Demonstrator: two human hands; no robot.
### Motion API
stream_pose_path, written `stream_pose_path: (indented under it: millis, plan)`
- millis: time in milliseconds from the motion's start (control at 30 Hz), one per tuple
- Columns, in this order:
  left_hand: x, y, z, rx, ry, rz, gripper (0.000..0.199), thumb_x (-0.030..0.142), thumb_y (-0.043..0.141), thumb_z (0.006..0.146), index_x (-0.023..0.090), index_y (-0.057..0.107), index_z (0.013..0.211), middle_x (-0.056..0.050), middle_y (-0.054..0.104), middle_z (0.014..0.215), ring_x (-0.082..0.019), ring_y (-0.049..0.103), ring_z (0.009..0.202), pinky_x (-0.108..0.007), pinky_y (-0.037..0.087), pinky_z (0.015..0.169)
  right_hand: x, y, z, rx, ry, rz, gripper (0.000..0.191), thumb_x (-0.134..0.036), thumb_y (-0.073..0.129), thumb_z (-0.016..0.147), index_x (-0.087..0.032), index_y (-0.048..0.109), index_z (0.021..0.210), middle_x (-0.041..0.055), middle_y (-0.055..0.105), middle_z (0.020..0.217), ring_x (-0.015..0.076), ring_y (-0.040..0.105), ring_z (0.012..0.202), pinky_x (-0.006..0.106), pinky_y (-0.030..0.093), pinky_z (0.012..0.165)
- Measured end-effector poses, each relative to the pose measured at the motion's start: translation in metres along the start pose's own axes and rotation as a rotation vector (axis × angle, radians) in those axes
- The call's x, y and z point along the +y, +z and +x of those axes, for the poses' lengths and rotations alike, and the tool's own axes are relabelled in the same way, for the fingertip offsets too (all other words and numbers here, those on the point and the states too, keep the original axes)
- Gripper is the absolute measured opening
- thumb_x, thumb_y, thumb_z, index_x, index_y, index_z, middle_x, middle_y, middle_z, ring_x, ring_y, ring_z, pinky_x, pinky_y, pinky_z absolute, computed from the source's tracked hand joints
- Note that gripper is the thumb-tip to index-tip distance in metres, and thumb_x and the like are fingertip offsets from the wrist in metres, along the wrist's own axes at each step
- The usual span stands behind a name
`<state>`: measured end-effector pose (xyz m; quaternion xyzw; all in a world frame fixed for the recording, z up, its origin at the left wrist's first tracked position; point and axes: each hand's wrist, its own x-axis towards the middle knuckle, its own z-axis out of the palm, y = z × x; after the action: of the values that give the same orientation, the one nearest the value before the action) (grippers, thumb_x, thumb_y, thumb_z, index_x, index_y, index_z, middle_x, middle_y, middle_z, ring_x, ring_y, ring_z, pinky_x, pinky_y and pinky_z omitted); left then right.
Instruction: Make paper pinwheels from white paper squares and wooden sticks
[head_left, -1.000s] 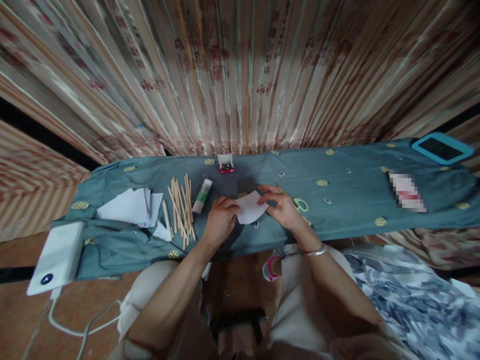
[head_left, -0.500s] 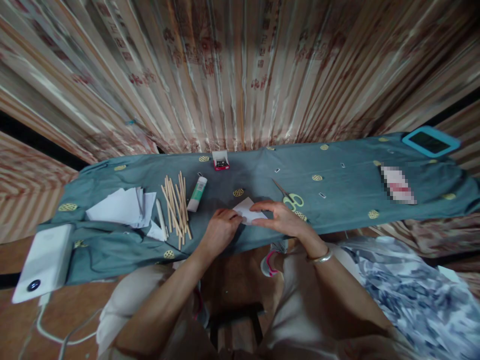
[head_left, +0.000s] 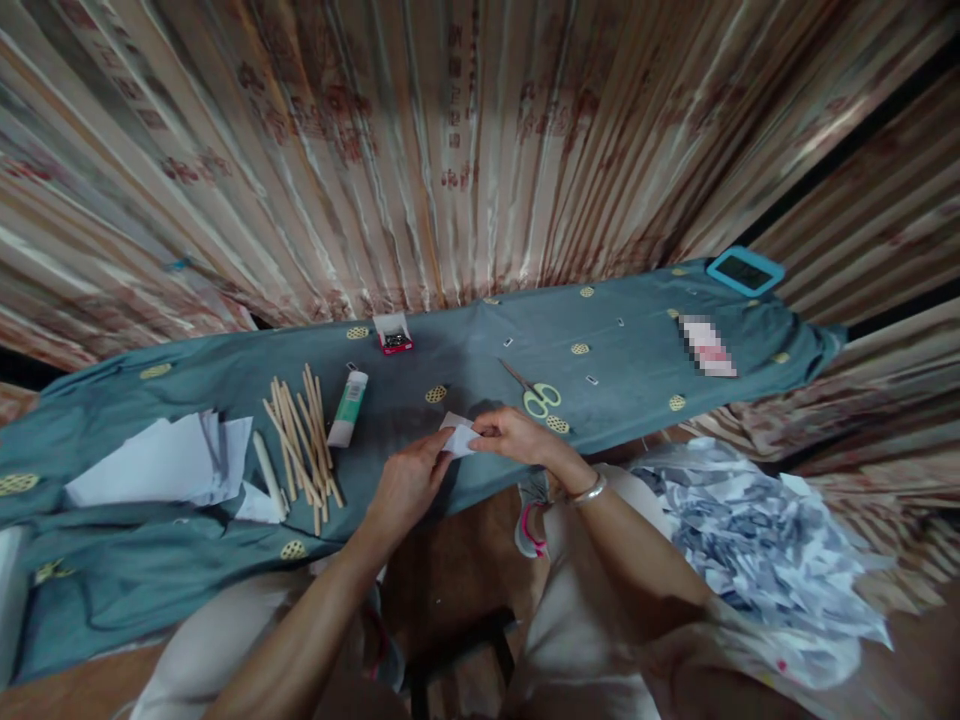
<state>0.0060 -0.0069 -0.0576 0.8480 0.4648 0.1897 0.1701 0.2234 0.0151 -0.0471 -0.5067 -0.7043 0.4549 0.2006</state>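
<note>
Left fingers (head_left: 437, 440) and right fingers (head_left: 491, 424) pinched a small white paper piece (head_left: 459, 438) between them, seemingly steadying its fold.

- A long, teal cloth-covered table (head_left: 637, 360) bears, from its middle:
- Eight o'clock: white paper sheets (head_left: 154, 465), pale wooden sticks (head_left: 285, 440)
- Nine o'clock: green-and-white tube (head_left: 348, 409)
- Eleven o'clock: open red box (head_left: 396, 344)
- Three o'clock: green-handled metal scissors (head_left: 531, 387)
</note>
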Motion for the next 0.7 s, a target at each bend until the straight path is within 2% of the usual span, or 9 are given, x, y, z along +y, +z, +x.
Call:
stream_pose_path:
  millis: [133,300,433,500,567,600,700]
  plan:
    - [-0.003,0.003,0.002,-0.005,-0.053,-0.041,0.042,0.019,0.052,0.093,0.016,0.055,0.134,-0.009,0.076,0.106,-0.021,0.075,0.084,-0.030,0.058,0.076,0.003,-0.003,0.003,0.024,0.055,0.070,0.008,-0.020,0.068,0.081,-0.015,0.069,0.075,-0.0023,0.064,0.067,0.0103,0.054,0.061,0.021,0.039,0.058]
    - [-0.009,0.010,0.005,0.051,0.000,-0.029,0.035,0.019,0.049,0.092,0.017,0.061,0.125,-0.010,0.074,0.114,-0.021,0.074,0.083,-0.031,0.058,0.077,0.000,-0.007,0.002,0.044,0.088,-0.001,0.008,-0.018,0.067,0.082,-0.014,0.070,0.076,-0.0036,0.060,0.063,0.0097,0.051,0.060,0.021,0.035,0.057]
    - [-0.007,0.008,0.006,0.034,0.012,-0.005,0.033,0.017,0.049,0.092,0.015,0.061,0.123,-0.011,0.074,0.108,-0.021,0.073,0.081,-0.033,0.060,0.077,-0.003,-0.005,0.001,0.027,0.084,-0.001,0.009,-0.019,0.066,0.083,-0.014,0.069,0.076,-0.0045,0.058,0.062,0.0092,0.049,0.059,0.022,0.034,0.057]
    - [0.000,0.003,0.005,0.049,0.030,0.020,0.032,0.017,0.049,0.093,0.015,0.061,0.123,-0.012,0.073,0.112,-0.023,0.073,0.088,-0.035,0.060,0.081,-0.002,-0.003,-0.001,0.046,0.059,-0.011,0.010,-0.019,0.065,0.083,-0.015,0.068,0.075,-0.0049,0.058,0.061,0.0089,0.048,0.057,0.022,0.033,0.056]
    - [0.011,-0.003,0.000,0.088,0.108,0.072,0.031,0.017,0.050,0.093,0.014,0.061,0.122,-0.016,0.066,0.128,-0.027,0.066,0.113,-0.042,0.056,0.095,-0.001,0.000,-0.003,0.076,0.038,-0.033,0.010,-0.021,0.064,0.084,-0.016,0.068,0.076,-0.0048,0.058,0.061,0.0091,0.048,0.056,0.022,0.032,0.055]
    - [0.017,-0.004,-0.003,0.095,0.164,0.094,0.030,0.017,0.049,0.094,0.013,0.062,0.121,-0.016,0.063,0.131,-0.027,0.062,0.118,-0.043,0.054,0.100,0.000,0.002,-0.004,0.088,0.026,-0.048,0.011,-0.021,0.064,0.085,-0.016,0.068,0.077,-0.0047,0.058,0.061,0.0095,0.048,0.056,0.022,0.032,0.055]
    - [0.034,0.000,-0.015,0.071,0.298,0.110,0.033,0.014,0.044,0.096,0.011,0.058,0.126,-0.017,0.059,0.137,-0.027,0.053,0.132,-0.043,0.049,0.108,0.004,0.005,-0.007,0.133,-0.036,-0.081,0.009,-0.018,0.062,0.085,-0.017,0.069,0.080,-0.0021,0.064,0.069,0.0116,0.054,0.062,0.024,0.038,0.061]
